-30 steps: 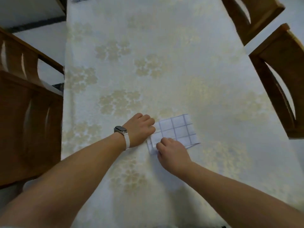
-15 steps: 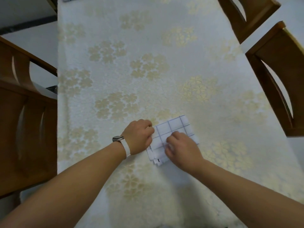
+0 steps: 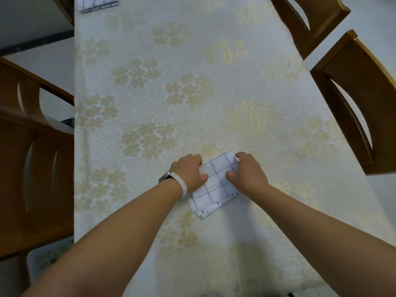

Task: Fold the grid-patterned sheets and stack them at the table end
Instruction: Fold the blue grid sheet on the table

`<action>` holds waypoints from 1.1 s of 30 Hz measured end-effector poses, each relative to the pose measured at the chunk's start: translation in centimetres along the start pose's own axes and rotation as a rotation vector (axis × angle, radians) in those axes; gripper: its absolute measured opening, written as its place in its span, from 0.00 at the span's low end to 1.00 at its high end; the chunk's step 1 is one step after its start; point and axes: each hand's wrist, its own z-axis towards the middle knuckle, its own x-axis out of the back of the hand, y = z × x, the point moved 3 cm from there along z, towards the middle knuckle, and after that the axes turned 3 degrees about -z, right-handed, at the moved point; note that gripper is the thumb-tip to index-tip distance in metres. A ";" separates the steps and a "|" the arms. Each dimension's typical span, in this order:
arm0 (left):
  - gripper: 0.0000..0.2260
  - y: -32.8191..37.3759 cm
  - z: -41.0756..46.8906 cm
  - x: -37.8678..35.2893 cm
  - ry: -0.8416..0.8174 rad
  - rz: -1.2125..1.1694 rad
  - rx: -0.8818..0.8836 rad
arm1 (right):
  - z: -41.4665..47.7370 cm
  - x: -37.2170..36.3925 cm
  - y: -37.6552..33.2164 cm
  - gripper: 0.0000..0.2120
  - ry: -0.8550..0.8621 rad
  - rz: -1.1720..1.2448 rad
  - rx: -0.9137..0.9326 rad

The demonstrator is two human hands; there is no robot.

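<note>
While folded, sheet (image 3: 216, 183) between both grips (image 3: 189, 173) (image 3: 248, 175)

Two hands: left hand (image 3: 189, 172), right hand (image 3: 248, 174). Two grid items: near sheet (image 3: 214, 187), far-left stack (image 3: 97, 3). Two chairs right: far chair (image 3: 308, 20), near chair (image 3: 353, 86). One wristband (image 3: 182, 188). One table (image 3: 192, 61).

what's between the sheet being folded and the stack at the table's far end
Only bare flower-patterned tablecloth lies between the folded sheet and the stack, per the head view.
</note>
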 end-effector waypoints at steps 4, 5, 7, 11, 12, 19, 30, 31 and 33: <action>0.11 -0.1 -0.6 -0.3 -0.018 -0.070 0.068 | 0.3 0.0 -0.1 0.21 -0.060 0.109 -0.093; 0.11 0.0 -0.8 -0.3 -0.015 -0.083 0.076 | 0.4 0.0 -0.1 0.18 -0.065 0.119 -0.098; 0.11 0.1 -1.3 -0.5 -0.003 -0.111 0.084 | 0.3 0.2 -0.2 0.10 -0.077 0.168 -0.089; 0.07 -0.4 -2.7 -1.3 -0.003 -0.282 0.107 | -1.0 0.7 -0.3 0.08 -0.172 0.296 -0.059; 0.06 -0.5 -3.1 -1.5 -0.012 -0.340 0.109 | -1.4 0.9 -0.3 0.09 -0.191 0.319 -0.051; 0.08 -2.5 -7.7 -1.8 -0.022 -0.790 0.154 | -4.7 1.8 0.8 0.06 -0.148 0.502 -0.101; 0.21 0.1 -16.6 -3.1 0.084 -1.831 0.149 | -13.5 2.7 -0.4 0.02 -0.108 0.973 -0.215; 0.22 0.1 -17.1 -3.2 0.090 -1.816 0.151 | -14.3 2.8 -0.3 0.02 -0.096 0.985 -0.223; 0.21 0.3 -17.9 -3.2 0.080 -1.765 0.131 | -16.0 3.0 0.0 0.03 -0.072 1.018 -0.231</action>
